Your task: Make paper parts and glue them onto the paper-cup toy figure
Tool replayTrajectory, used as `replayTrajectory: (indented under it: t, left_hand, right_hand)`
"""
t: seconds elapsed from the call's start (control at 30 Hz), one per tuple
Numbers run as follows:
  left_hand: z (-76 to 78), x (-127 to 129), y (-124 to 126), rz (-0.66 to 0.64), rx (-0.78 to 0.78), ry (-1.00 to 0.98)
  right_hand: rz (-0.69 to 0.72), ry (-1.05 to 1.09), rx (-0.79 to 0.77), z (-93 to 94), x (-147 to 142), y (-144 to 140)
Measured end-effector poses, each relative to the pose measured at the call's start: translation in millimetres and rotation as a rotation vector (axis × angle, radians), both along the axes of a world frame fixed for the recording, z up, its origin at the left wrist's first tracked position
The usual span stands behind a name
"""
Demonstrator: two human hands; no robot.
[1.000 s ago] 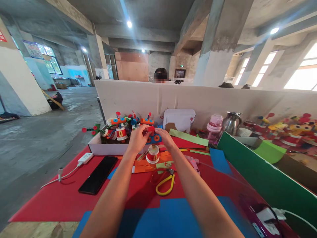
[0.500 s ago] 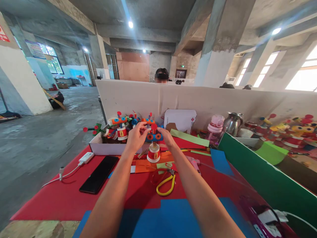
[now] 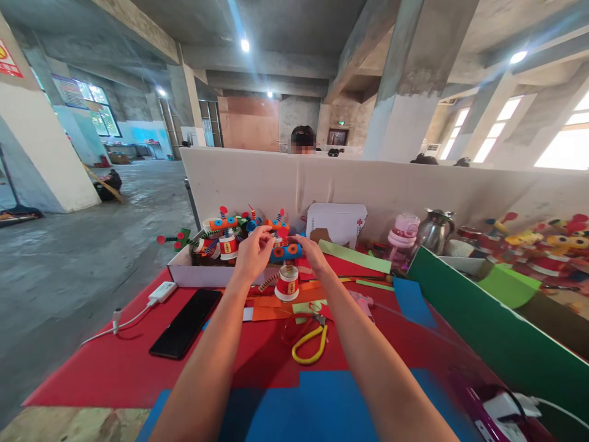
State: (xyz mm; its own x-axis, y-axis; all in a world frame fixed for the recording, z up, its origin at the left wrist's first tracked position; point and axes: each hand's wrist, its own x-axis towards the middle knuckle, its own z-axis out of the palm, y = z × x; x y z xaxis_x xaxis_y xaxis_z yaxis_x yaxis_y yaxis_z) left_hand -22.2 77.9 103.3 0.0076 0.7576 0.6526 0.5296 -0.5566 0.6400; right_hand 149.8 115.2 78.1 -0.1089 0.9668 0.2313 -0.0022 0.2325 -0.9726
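Left hand (image 3: 253, 250) and right hand (image 3: 314, 253) pinching the blue bar of a paper-cup toy (image 3: 287, 270), held above the red worktop (image 3: 257, 350), just in front of the white box (image 3: 193, 274). Fingertip contact partly hidden by the toy. Bottom-right charger (image 3: 499, 408) cut off, blurred.

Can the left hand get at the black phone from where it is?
Probably yes. The left hand is up at the paper-cup toy, and the black phone lies flat, uncovered, on the red sheet just outside the left forearm, nothing between them.
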Motion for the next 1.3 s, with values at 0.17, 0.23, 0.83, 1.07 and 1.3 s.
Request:
replayTrajectory:
  t: [0.17, 0.23, 0.83, 1.07, 1.3]
  left_hand:
    - [0.1, -0.5, 0.0, 0.001, 0.011, 0.006]
    - [0.4, -1.1, 0.5, 0.018, 0.014, 0.006]
    - [-18.5, -27.9, 16.4, 0.152, -0.082, 0.075]
    - [-48.0, -49.7, -6.5, -0.054, -0.343, 0.27]
    - [-61.7, -5.2, -20.4, 0.002, -0.346, 0.367]
  right_hand:
    - [0.025, -0.026, 0.003, 0.1, 1.2, 0.5]
    - [0.02, -0.036, 0.01, -0.1, 1.3, 0.4]
    - [0.011, 0.009, 0.088, -6.7, 7.0, -19.5]
    - [0.013, 0.046, 0.085, -11.7, 14.8, -21.4]
    - [0.062, 0.017, 0.032, -11.1, 14.4, -31.5]
